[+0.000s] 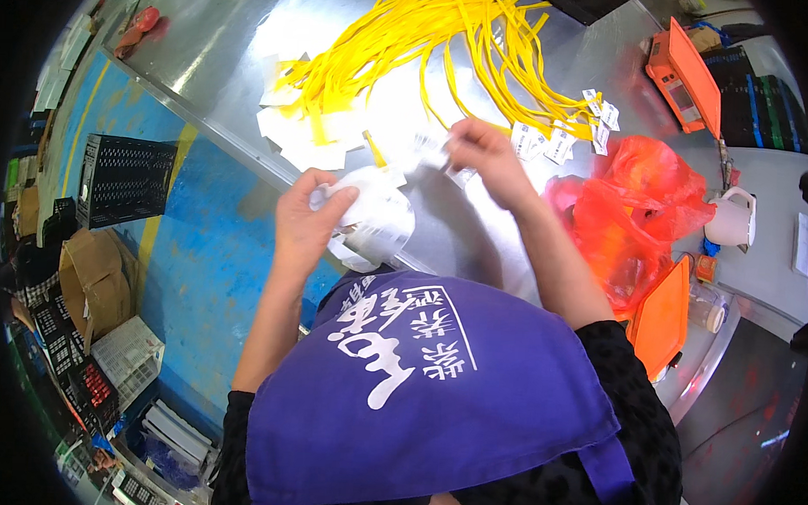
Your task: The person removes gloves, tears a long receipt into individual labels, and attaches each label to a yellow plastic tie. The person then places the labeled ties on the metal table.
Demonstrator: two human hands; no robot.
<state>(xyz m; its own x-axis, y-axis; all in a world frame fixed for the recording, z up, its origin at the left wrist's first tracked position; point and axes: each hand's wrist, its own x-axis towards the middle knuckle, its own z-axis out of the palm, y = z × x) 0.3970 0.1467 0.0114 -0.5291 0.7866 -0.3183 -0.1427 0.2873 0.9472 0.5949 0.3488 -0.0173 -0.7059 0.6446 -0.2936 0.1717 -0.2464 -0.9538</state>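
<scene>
My left hand [311,215] grips a white roll of labels [377,214] near the steel table's front edge. Above it to the right, my right hand [479,155] is pinched on a small white label [425,149], partly blurred. Long yellow straps [447,31] lie in a loose bundle at the back of the steel table [198,32], several with white printed tags [559,144] on their right ends. White papers [301,138] lie under the straps' left part, washed out by glare. A short yellow piece [375,149] sits between my hands.
At right are crumpled red plastic bags [628,207], orange scales [682,75] [658,319] and a white jug [730,219] on a side surface. At left, on the blue floor [190,272], stand a black crate [126,180], cardboard [96,282] and stacked baskets. My purple apron fills the bottom.
</scene>
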